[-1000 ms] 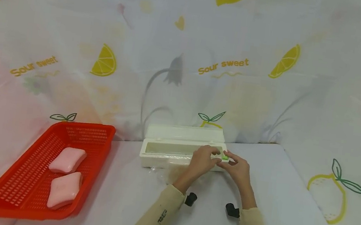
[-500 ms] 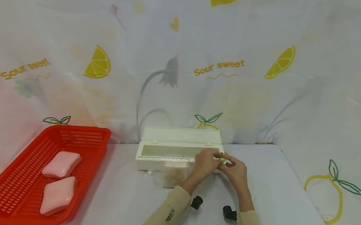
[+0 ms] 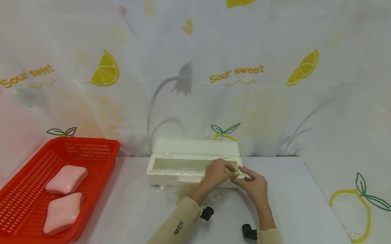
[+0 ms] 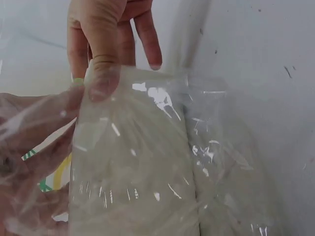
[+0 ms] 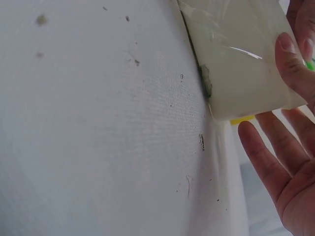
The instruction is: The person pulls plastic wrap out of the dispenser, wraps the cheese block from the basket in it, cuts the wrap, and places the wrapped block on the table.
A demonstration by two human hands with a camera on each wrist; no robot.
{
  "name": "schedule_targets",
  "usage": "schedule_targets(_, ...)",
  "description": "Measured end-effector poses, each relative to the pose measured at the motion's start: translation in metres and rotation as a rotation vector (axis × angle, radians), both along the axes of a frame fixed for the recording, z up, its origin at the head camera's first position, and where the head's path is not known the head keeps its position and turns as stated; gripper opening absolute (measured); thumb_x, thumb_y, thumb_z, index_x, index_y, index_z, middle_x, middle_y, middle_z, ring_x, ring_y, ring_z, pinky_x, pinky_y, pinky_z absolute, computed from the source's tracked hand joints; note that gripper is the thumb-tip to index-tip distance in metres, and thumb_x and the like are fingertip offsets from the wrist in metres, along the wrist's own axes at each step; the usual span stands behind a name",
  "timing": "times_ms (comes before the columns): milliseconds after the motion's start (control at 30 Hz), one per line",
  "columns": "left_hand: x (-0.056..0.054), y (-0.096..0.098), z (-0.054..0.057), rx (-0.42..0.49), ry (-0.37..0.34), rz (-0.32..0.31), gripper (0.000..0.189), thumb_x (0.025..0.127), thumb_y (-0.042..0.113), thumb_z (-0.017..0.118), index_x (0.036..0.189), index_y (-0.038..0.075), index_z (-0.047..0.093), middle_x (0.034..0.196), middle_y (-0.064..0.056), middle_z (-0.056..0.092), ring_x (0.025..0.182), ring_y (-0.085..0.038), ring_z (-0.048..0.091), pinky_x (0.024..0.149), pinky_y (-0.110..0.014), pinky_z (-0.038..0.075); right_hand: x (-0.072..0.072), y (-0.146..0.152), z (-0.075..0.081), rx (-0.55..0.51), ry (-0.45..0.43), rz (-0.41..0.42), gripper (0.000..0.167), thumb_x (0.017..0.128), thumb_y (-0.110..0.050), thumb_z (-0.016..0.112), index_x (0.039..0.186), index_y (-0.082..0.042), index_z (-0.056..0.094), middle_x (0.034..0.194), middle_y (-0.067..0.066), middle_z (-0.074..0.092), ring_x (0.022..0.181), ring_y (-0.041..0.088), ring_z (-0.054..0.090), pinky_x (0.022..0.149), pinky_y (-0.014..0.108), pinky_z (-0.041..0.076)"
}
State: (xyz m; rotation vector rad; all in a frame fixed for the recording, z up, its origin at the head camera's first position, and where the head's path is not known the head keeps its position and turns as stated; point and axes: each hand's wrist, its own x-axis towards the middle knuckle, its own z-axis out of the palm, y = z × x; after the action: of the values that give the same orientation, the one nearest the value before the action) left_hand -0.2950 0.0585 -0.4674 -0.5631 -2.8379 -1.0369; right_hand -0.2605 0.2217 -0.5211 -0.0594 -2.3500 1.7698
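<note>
A long white cling film dispenser (image 3: 160, 178) stands at the back of the table, its lid raised. Clear cling film (image 4: 221, 152) drapes over its front; in the head view, a pale block (image 3: 182, 189) in front shows partly past the left forearm. At the dispenser's right end, the left hand (image 3: 216, 173) pinches a small green slider (image 3: 238, 173). The right hand (image 3: 255, 185) grips that same end. Its thumb (image 5: 290, 59) presses on the front face, seen in the right wrist view. Through film, the left wrist view shows the left hand only dimly.
To the left sits a red perforated basket (image 3: 95, 203) holding two pink soap bars (image 3: 67, 179). A lemon-printed white cloth (image 3: 145, 49) hangs close behind the dispenser. The white table (image 3: 299, 210) extends to the right of the hands.
The left hand and the green slider have shifted slightly to the left; the left forearm covers more of the pale block than half a second ago. The right hand stays at the dispenser's end.
</note>
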Motion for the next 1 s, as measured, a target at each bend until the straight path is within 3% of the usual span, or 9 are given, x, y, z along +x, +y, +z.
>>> schedule_targets(133, -0.001, -0.013, -0.001, -0.017, 0.004, 0.004, 0.012, 0.079, 0.028, 0.082, 0.087, 0.019, 0.081, 0.088, 0.010, 0.074, 0.089, -0.014, 0.068, 0.072, -0.031, 0.049, 0.000, -0.004, -0.003, 0.028, 0.004, -0.012, 0.060, 0.070, -0.031, 0.090, 0.123, -0.012, 0.069, 0.134, 0.006, 0.060, 0.101, 0.026, 0.068, 0.072, 0.023, 0.053)
schedule_targets(233, 0.000, -0.036, 0.003, -0.078, 0.019, 0.023, 0.014, 0.078, 0.029, 0.083, 0.087, 0.019, 0.080, 0.094, 0.006, 0.074, 0.095, -0.018, 0.067, 0.078, -0.034, 0.050, 0.000, -0.005, -0.003, 0.056, -0.003, -0.022, 0.063, 0.069, -0.035, 0.090, 0.124, -0.013, 0.069, 0.132, 0.005, 0.061, 0.101, 0.026, 0.068, 0.073, 0.021, 0.052)
schedule_targets(400, 0.011, -0.106, 0.013, -0.165, 0.045, 0.135, 0.013, 0.077, 0.028, 0.084, 0.086, 0.019, 0.080, 0.103, -0.001, 0.070, 0.102, -0.031, 0.060, 0.086, -0.051, 0.043, 0.002, -0.004, 0.001, 0.078, -0.033, -0.036, 0.066, 0.068, -0.037, 0.091, 0.125, -0.013, 0.068, 0.132, 0.004, 0.061, 0.104, 0.027, 0.067, 0.073, 0.019, 0.050)
schedule_targets(533, 0.024, -0.158, 0.014, -0.141, 0.092, 0.276, 0.011, 0.076, 0.027, 0.085, 0.083, 0.019, 0.080, 0.102, -0.002, 0.066, 0.102, -0.032, 0.052, 0.084, -0.055, 0.034, 0.003, -0.001, 0.003, 0.084, -0.045, -0.035, 0.067, 0.070, -0.037, 0.089, 0.128, -0.013, 0.067, 0.136, 0.005, 0.058, 0.107, 0.028, 0.065, 0.073, 0.017, 0.049)
schedule_targets(667, 0.032, -0.197, 0.009, -0.121, 0.147, 0.356, 0.012, 0.074, 0.024, 0.085, 0.083, 0.018, 0.080, 0.095, -0.003, 0.065, 0.099, -0.033, 0.051, 0.082, -0.057, 0.031, 0.003, 0.001, 0.004, 0.056, -0.036, -0.015, 0.066, 0.070, -0.035, 0.089, 0.128, -0.011, 0.066, 0.137, 0.005, 0.057, 0.106, 0.028, 0.066, 0.072, 0.018, 0.051)
schedule_targets(867, 0.036, -0.242, 0.005, -0.122, 0.171, 0.415, 0.009, 0.076, 0.016, 0.084, 0.084, 0.017, 0.080, 0.075, 0.000, 0.061, 0.074, -0.023, 0.055, 0.069, -0.045, 0.040, 0.002, -0.002, 0.003, 0.030, -0.022, -0.001, 0.065, 0.070, -0.032, 0.090, 0.126, -0.010, 0.067, 0.136, 0.004, 0.058, 0.099, 0.018, 0.068, 0.071, 0.020, 0.053)
schedule_targets(1000, 0.036, -0.248, 0.007, -0.189, 0.150, 0.391, 0.010, 0.080, 0.016, 0.081, 0.090, 0.016, 0.080, 0.072, 0.002, 0.059, 0.067, -0.019, 0.053, 0.060, -0.036, 0.039, 0.003, -0.002, 0.005, 0.047, -0.009, -0.012, 0.063, 0.071, -0.030, 0.090, 0.126, -0.009, 0.067, 0.135, 0.006, 0.058, 0.099, 0.020, 0.068, 0.069, 0.019, 0.052)
